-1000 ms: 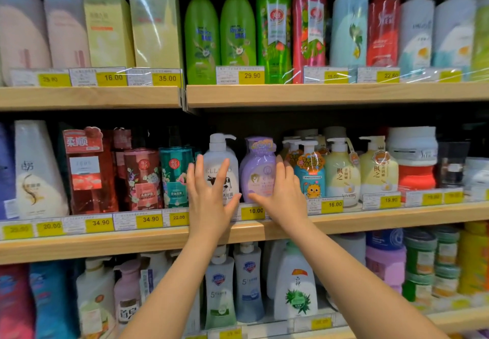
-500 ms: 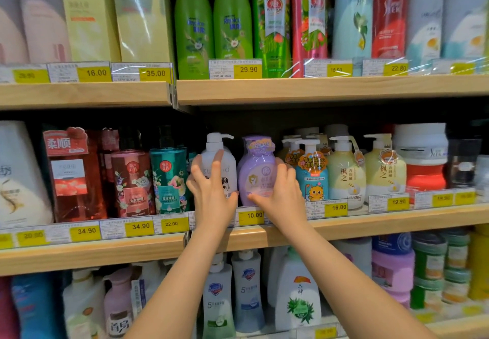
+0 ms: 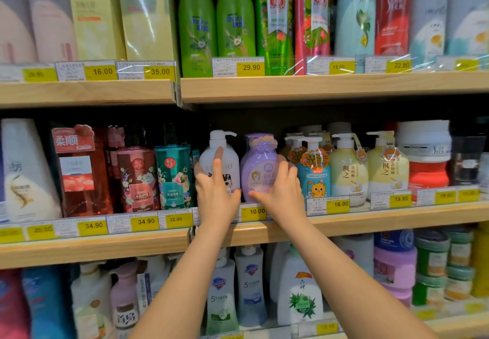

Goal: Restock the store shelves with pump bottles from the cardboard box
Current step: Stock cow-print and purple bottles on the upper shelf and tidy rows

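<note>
Both forearms rise from the lower edge of view, bare, converging toward the middle shelf (image 3: 370,219). Wrists cross the shelf's front edge beside the yellow 10.00 price tag (image 3: 253,211).

Left hand (image 3: 215,190): fingers spread and extended upward, palm pressed flat on the front of the white pump bottle (image 3: 219,159), index finger reaching to the bottle's shoulder. Fingers do not wrap it; contact only, not a closed grip.

Right hand (image 3: 280,190): palm against the lower right side of the lavender bottle (image 3: 258,164), thumb across its base front, fingers curled around its right flank. Whether this is a firm grip or a push, cannot tell.

The two bottles stand upright, just beside each other on the middle shelf, between a teal bottle (image 3: 173,177) on the left and a blue pump bottle with an orange cartoon figure (image 3: 313,177) on the right.

Behind and above: upper shelf (image 3: 317,87) with green bottles (image 3: 217,21), upright.
</note>
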Motion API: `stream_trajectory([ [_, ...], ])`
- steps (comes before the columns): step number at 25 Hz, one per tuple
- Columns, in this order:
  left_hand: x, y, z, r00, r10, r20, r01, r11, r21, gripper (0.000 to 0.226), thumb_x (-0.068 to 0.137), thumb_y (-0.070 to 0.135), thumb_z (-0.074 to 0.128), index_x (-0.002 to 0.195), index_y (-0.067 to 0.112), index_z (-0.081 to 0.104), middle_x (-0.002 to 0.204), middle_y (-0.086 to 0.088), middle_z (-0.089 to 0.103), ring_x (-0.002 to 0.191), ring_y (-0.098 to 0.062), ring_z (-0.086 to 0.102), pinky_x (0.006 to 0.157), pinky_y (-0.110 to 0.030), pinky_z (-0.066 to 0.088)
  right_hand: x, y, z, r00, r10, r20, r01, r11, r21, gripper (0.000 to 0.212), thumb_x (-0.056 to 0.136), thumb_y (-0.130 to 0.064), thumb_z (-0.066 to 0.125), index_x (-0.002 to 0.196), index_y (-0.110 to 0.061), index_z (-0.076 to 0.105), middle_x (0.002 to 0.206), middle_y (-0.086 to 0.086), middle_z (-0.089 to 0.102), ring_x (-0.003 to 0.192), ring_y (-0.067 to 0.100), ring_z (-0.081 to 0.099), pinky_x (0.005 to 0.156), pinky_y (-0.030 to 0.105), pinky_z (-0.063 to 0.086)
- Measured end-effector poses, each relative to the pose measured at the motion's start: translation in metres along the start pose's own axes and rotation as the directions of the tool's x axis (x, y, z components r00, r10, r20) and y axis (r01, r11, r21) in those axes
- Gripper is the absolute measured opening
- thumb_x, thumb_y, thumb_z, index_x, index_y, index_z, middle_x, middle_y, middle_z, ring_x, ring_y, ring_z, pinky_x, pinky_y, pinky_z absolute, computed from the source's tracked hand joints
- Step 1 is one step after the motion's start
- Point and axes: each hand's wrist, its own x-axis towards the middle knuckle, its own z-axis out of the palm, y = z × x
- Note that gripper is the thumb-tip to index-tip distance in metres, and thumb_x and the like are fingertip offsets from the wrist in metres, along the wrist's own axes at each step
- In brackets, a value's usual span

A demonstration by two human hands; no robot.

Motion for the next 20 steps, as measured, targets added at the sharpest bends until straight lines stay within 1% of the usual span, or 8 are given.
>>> stream_trajectory([
  [3,-0.003,-0.001,-0.003,1.0,0.017,0.025,-0.017,1.0,0.012,0.1,0.076,0.021,0.069,0.144,0.045,0.0,0.143,-0.027,0.019,0.118,-0.045,0.041,0.09,-0.049,0.048,-0.004,-0.003,-0.003,1.0,-0.002,0.01,0.001,1.0,0.021,0.099,0.064,-0.039,0.08,0.14,-0.014,0.021,0.132,0.013,0.036,0.123,0.035,0.04,0.091,0.043,0.044],
  [7,-0.043,-0.009,-0.01,0.99,0.134,-0.042,-0.134,0.991,0.008,0.079,0.087,0.027,0.06,0.149,0.021,0.012,0.154,-0.017,0.012,0.141,-0.032,0.014,0.112,-0.043,0.023,-0.011,-0.004,-0.013,1.0,-0.02,-0.004,0.02,0.994,0.107,0.102,0.068,-0.044,0.076,0.145,-0.012,0.017,0.14,0.014,0.034,0.131,0.033,0.033,0.104,0.044,0.036],
  [9,-0.088,-0.027,-0.01,0.971,0.22,-0.093,-0.22,0.975,0.014,0.071,0.087,0.025,0.056,0.146,0.013,0.02,0.151,-0.012,0.022,0.139,-0.027,0.021,0.115,-0.04,0.021,-0.029,0.001,-0.017,0.995,-0.087,-0.05,0.095,0.977,0.19,0.091,0.076,-0.04,0.072,0.145,-0.008,0.021,0.145,0.012,0.032,0.136,0.027,0.029,0.111,0.041,0.031],
  [11,-0.14,-0.054,-0.002,0.955,0.273,-0.115,-0.271,0.962,0.027,0.066,0.085,0.026,0.056,0.142,0.012,0.025,0.144,-0.009,0.028,0.134,-0.026,0.029,0.112,-0.042,0.026,-0.064,0.016,-0.013,0.978,-0.172,-0.122,0.196,0.954,0.227,0.078,0.08,-0.032,0.07,0.141,-0.005,0.03,0.142,0.013,0.037,0.134,0.025,0.032,0.112,0.038,0.029],
  [14,-0.195,-0.089,0.021,0.977,0.194,-0.087,-0.191,0.981,0.043,0.072,0.08,0.018,0.068,0.14,0.014,0.028,0.14,-0.01,0.029,0.129,-0.027,0.033,0.106,-0.048,0.036,-0.122,0.047,0.007,0.957,-0.26,-0.126,0.28,0.941,0.188,0.067,0.082,-0.027,0.068,0.136,-0.002,0.037,0.139,0.016,0.04,0.132,0.024,0.034,0.113,0.034,0.026],
  [16,-0.223,-0.099,0.037,0.997,0.073,-0.028,-0.073,0.997,0.029,0.077,0.079,0.016,0.071,0.141,0.016,0.026,0.142,-0.01,0.028,0.13,-0.026,0.031,0.104,-0.043,0.036,-0.15,0.069,0.022,0.95,-0.305,-0.062,0.311,0.942,0.127,0.064,0.083,-0.024,0.068,0.135,-0.003,0.039,0.141,0.015,0.038,0.135,0.024,0.031,0.115,0.03,0.023],
  [18,-0.238,-0.107,0.047,1.0,-0.025,0.005,0.025,1.0,0.007,0.08,0.079,0.018,0.071,0.143,0.019,0.023,0.145,-0.011,0.027,0.132,-0.026,0.028,0.099,-0.035,0.034,-0.167,0.084,0.035,0.96,-0.28,0.003,0.278,0.953,0.12,0.062,0.084,-0.024,0.067,0.136,-0.007,0.038,0.143,0.012,0.037,0.135,0.02,0.031,0.114,0.027,0.024],
  [20,-0.248,-0.118,0.059,0.998,-0.053,0.026,0.052,0.998,0.041,0.082,0.079,0.019,0.072,0.144,0.02,0.021,0.145,-0.013,0.027,0.132,-0.03,0.029,0.097,-0.036,0.033,-0.182,0.097,0.05,0.966,-0.232,0.119,0.217,0.968,0.126,0.063,0.086,-0.027,0.065,0.138,-0.01,0.035,0.143,0.009,0.037,0.134,0.017,0.032,0.112,0.029,0.028],
])
